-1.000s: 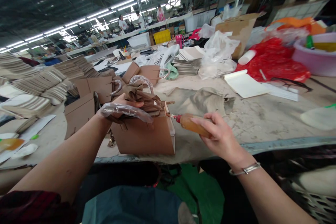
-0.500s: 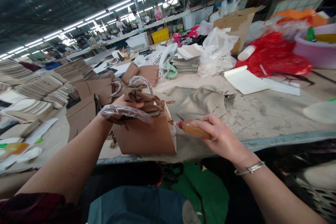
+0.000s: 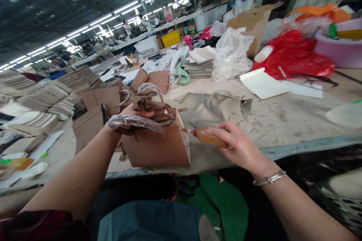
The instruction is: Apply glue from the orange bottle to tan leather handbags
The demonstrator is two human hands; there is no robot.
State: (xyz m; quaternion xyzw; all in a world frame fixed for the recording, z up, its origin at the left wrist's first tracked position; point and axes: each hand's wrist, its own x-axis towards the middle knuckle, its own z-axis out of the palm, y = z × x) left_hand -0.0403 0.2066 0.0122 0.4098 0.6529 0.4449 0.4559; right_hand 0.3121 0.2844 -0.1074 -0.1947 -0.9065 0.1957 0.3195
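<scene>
A brown handbag [image 3: 158, 148] stands near the table's front edge, its side showing a pale inner edge. My left hand [image 3: 137, 112] reaches through its plastic-wrapped handle [image 3: 138, 122] and grips the bunched brown lining [image 3: 154, 105] at the top. In my right hand [image 3: 233, 141] is a glue bottle [image 3: 210, 136] of amber liquid with a red cap, lying almost level. Its nozzle points left, at the open side edge of the bag; whether the tip touches cannot be made out.
Unfinished brown bags [image 3: 87, 126] stand left of the handbag, beside stacked panels [image 3: 45, 99]. A crumpled grey-beige cloth [image 3: 217, 107] lies behind the bottle. Farther right are an open notebook [image 3: 264, 83], eyeglasses [image 3: 311, 79], a red plastic bag [image 3: 296, 54] and a purple basin [image 3: 339, 51].
The view has tilted slightly. The bottle's nozzle has shifted a little along the bag's side edge; both hands keep their grip.
</scene>
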